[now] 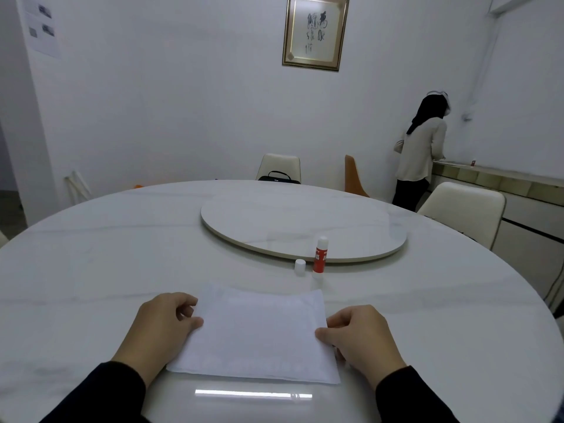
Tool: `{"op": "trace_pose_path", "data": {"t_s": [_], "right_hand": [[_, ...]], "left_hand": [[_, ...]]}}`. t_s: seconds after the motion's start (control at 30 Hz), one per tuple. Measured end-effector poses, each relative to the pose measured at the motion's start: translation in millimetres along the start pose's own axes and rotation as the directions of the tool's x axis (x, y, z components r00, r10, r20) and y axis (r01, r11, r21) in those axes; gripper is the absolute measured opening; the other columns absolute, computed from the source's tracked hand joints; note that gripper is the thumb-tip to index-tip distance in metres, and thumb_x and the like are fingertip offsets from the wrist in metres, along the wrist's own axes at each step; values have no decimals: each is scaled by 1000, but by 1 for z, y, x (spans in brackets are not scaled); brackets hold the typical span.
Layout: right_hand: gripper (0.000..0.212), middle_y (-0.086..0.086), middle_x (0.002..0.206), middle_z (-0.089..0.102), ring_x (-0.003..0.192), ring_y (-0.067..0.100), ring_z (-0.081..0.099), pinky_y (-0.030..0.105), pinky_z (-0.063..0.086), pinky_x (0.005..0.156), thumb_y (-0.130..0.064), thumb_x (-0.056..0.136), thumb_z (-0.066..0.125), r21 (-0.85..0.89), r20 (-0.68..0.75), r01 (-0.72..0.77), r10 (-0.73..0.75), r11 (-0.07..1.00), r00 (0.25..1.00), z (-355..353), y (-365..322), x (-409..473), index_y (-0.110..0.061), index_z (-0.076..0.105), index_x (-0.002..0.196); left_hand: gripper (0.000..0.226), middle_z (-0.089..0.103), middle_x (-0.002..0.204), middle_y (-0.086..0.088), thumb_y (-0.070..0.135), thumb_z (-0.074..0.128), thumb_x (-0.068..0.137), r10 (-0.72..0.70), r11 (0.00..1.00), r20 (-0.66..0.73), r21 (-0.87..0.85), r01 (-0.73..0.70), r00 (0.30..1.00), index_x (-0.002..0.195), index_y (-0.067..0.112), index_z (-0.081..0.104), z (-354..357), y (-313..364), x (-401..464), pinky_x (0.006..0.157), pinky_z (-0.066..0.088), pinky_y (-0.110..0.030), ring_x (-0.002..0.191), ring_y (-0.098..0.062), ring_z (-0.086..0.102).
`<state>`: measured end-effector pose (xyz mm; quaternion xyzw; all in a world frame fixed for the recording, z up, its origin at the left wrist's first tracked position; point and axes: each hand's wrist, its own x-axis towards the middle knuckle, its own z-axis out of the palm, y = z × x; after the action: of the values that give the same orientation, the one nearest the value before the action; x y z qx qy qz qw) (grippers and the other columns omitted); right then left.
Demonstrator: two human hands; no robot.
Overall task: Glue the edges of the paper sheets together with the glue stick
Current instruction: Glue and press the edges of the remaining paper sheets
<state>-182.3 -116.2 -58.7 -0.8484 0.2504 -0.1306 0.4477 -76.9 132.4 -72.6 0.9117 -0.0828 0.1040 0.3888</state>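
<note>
Far left, wall w/ taped printouts [42, 24]. Round white marble bench [91, 270] fills the lower view.

Left hand [158, 328], dark sleeve, at the left edge of the paper sheets [259, 334]: fingers curled, thumb on top of the paper, grip closed on that edge. The sheets lie flat on the bench near the person, between both hands; a second sheet's edge peeks out along the far side, so they're stacked slightly offset.

Centre, past the paper: small white cap [300, 266] standing on the bench, just beside and left of the glue stick [320, 255]. The stick is upright, red label, uncapped w/ white glue tip showing, close to the near rim of the lazy Susan [274, 215], apart from the paper.

Right hand [363, 337] mirrors the left: thumb on top of the sheets' right edge, fingers curled, grip pinching the paper.

Background: cream chair [279, 166] w/ black bag [279, 178], framed calligraphy [316, 32] above, orange chair [352, 177], a person [422, 154] standing back-turned at a side counter, another cream chair [464, 209] far right.
</note>
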Motion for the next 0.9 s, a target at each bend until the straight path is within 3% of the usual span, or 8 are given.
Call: {"op": "trace_pose_path", "data": {"t_s": [0.17,0.23,0.33,0.47,0.6,0.7,0.8,0.9], "right_hand": [[27,-1,79,66,65,13,60,22,50,62,-20,66,78,-61,-31,4,-6,998,1000,2,4,4,-16,67,91],[35,-3,79,61,65,10,58,16,44,59,-21,69,78,-67,-12,19,-20,998,1000,1,3,4,-22,62,99],[24,-6,79,60,64,5,56,13,41,53,-21,71,77,-119,42,13,-9,993,999,0,3,9,-17,68,94],[35,1,89,64,67,15,60,27,51,59,-30,77,73,7,-42,10,-10,1000,999,-5,-9,36,-10,65,105],[60,5,123,57,112,25,55,33,47,87,-35,85,66,109,-121,49,-35,993,992,-9,-26,81,-9,46,135],[67,10,144,43,121,25,48,27,41,78,-35,88,62,89,-65,44,-38,995,997,0,-31,110,-9,34,144],[56,11,134,51,102,22,54,30,45,79,-31,87,65,102,-47,16,-11,995,999,12,-23,133,-9,45,134],[20,16,115,62,83,23,59,28,43,70,-27,86,65,70,-101,68,-61,995,993,21,-17,141,-9,64,94]], "left_hand": [[38,56,98,2,15,66,84,53,995,35,87,-56,998,121,17,61,1,1,2,78,34,-18,79,-9,51],[39,53,103,1,14,63,85,93,992,57,85,-98,994,123,22,58,2,2,3,78,34,-17,74,-6,48],[23,51,104,2,16,57,89,142,980,111,126,-155,984,107,30,63,3,1,5,78,32,-16,81,-8,50],[23,48,105,5,19,52,92,151,966,138,189,-176,979,108,25,67,7,-3,9,79,32,-16,89,-9,50],[25,50,106,5,19,48,93,141,958,134,230,-169,981,108,25,67,7,0,9,77,31,-17,89,-9,48],[20,51,101,7,19,51,92,150,960,142,218,-179,978,97,33,65,6,0,8,73,30,-15,87,-8,49],[26,52,96,9,19,53,90,148,964,152,200,-177,977,79,43,51,5,-1,10,67,31,-12,88,-6,53],[30,51,94,10,20,55,89,154,968,156,176,-181,976,75,46,49,3,0,9,64,31,-7,84,-4,53]]}}
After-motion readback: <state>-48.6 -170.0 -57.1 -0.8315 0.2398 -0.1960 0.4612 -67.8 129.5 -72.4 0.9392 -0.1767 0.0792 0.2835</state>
